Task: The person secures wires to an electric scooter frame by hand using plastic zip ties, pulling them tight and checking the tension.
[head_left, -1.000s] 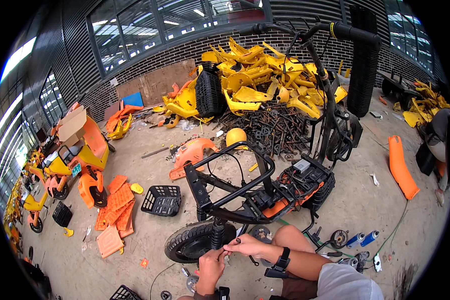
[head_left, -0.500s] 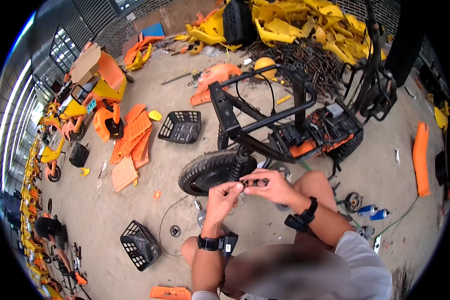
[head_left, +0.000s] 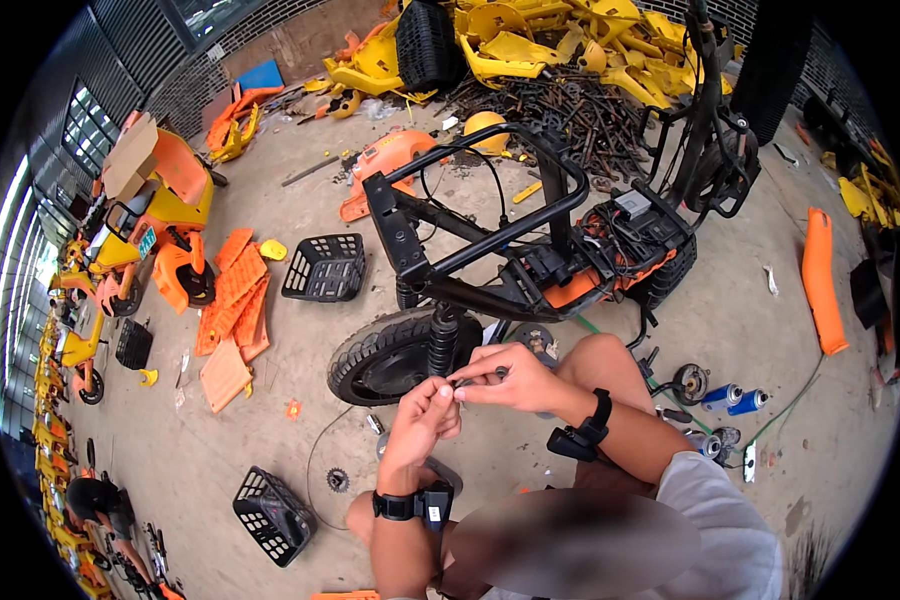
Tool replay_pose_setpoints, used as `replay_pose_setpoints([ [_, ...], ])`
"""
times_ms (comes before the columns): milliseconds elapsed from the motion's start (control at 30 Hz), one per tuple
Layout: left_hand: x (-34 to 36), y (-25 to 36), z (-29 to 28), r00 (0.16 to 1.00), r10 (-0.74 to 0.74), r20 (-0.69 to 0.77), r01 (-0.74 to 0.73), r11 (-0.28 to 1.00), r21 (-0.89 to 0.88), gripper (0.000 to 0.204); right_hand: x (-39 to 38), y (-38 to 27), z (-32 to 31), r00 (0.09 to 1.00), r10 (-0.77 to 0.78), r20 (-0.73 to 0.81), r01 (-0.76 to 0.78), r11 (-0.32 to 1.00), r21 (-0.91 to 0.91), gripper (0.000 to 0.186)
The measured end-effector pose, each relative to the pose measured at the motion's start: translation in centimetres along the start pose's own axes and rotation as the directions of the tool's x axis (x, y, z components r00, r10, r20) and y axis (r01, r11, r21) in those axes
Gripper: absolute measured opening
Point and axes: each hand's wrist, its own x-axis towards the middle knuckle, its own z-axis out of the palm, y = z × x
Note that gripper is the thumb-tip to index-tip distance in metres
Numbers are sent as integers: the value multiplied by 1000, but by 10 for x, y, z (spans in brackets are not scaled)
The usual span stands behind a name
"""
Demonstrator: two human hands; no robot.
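In front of the scooter's tyre (head_left: pixel 355 362), my two hands meet at the fingertips. My left hand (head_left: pixel 420 420) pinches thumb against fingers at one end of a small dark rod-like part (head_left: pixel 501 373). Its other end shows in my right hand (head_left: pixel 520 381), whose fingers are closed around it. Fingers cover most of the part, so I cannot tell its exact kind. Just beyond the hands stands a black coil-spring shock absorber (head_left: pixel 441 342), joined to the bare black scooter frame (head_left: pixel 460 262).
Two black baskets (head_left: pixel 324 268) lie left of me, with orange panels (head_left: pixel 233 318) farther off. A toothed ring (head_left: pixel 337 480) and a thin cable are on the floor. Blue spray cans (head_left: pixel 748 402) stand at right. Yellow panels and dark metal parts (head_left: pixel 555 112) are heaped behind.
The whole scene has shifted left in the picture as my head turned. My hands stay together by the wheel; the dark part is more hidden by my fingers than before.
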Motion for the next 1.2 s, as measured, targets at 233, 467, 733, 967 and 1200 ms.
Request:
replay_pose_setpoints([
  [233, 2, -3, 4, 994, 15, -109, -11, 999, 45, 19, 3, 11, 4, 998, -54, -15, 55, 995, 89, 29],
  [467, 8, -8, 13, 868, 458, -191, -163, 627, 762, 12, 4, 11, -1, 943, 329, -60, -283, 881, 378, 25],
  [733, 5, -5, 18, 795, 599, -94, -171, 371, 913, 16, 4, 15, -6, 931, 363, 30, -360, 904, 232, 26],
  [967, 0, -1, 5, 875, 395, -280, -66, 670, 739, 19, 3, -4, -9, 947, 320, -15, -316, 941, 121, 29],
  [1200, -1, 1, 6, 980, -42, -196, 101, 948, 301, 31, 1, 8, -3, 999, 35, -15, -35, 999, 26, 29],
])
